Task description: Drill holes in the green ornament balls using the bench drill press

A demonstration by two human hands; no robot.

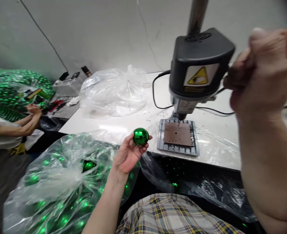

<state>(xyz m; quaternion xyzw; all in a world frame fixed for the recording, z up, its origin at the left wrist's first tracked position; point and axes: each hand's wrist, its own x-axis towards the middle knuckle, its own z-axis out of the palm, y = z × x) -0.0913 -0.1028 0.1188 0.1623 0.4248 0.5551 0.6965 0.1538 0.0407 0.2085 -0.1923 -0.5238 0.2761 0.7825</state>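
My left hand point(131, 154) holds a shiny green Christmas ball point(141, 136) in its fingers, at the front edge of the white table. Right of the ball, a brown plate point(177, 134) with a small hole lies on the grey slotted base of a drill press point(202, 65). The chuck point(182, 116) points down above the plate, and the ball is apart from both. My right hand point(267, 61) is raised and closed beside the press head, around its feed handle; the hand mostly hides the handle. Dark specks are scattered over the plate and base.
A clear bag of green balls point(60, 182) stands at the front left. Another clear plastic bag point(114, 91) lies on the table point(104, 125). A black cable point(155, 92) loops behind the press. At far left, a co-worker's arms point(16, 126) are near more bagged green balls point(19, 87).
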